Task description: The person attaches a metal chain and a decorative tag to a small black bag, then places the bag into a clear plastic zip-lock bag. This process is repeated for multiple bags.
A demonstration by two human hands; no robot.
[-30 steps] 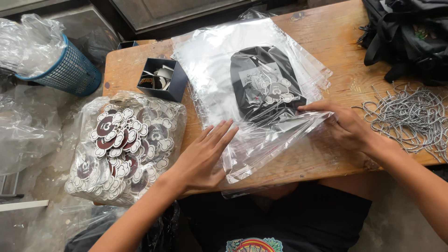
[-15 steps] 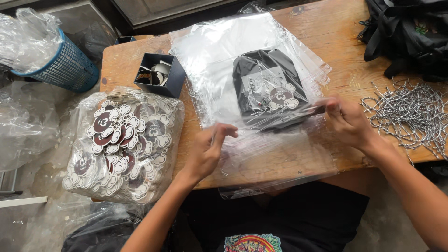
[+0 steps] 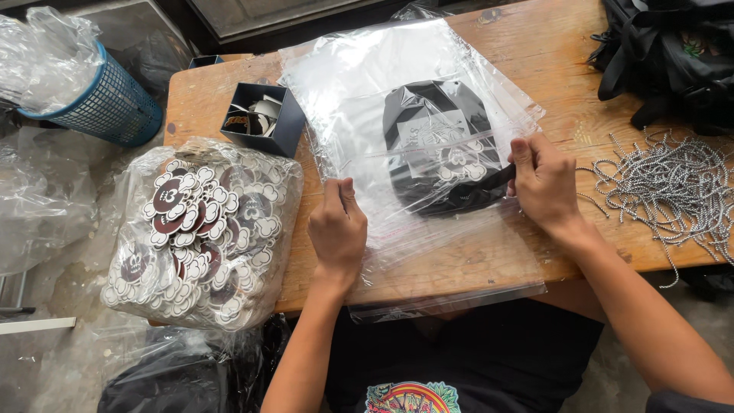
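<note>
A clear plastic bag (image 3: pixel 359 84) lies on the wooden table (image 3: pixel 535 53) with a black folded item (image 3: pixel 440 145) and a white flower-shaped charm inside it. My left hand (image 3: pixel 336 226) pinches the bag's folded flap at its left edge. At the right edge my right hand (image 3: pixel 543 180) pinches the same flap, right beside the black item. The flap is folded over, up against the lower part of the black item. More clear bags lie stacked underneath.
A clear sack of brown and white flower-shaped charms (image 3: pixel 202 229) sits at the left table edge. A small dark box (image 3: pixel 264 118) stands behind it. Silver ball chains (image 3: pixel 673 191) lie at the right, black bags (image 3: pixel 673 53) at the far right, a blue basket (image 3: pixel 99 99) at the far left.
Both hands moved up from lying flat near the table's front edge and closed on the bag's flap, folding it over toward the black item.
</note>
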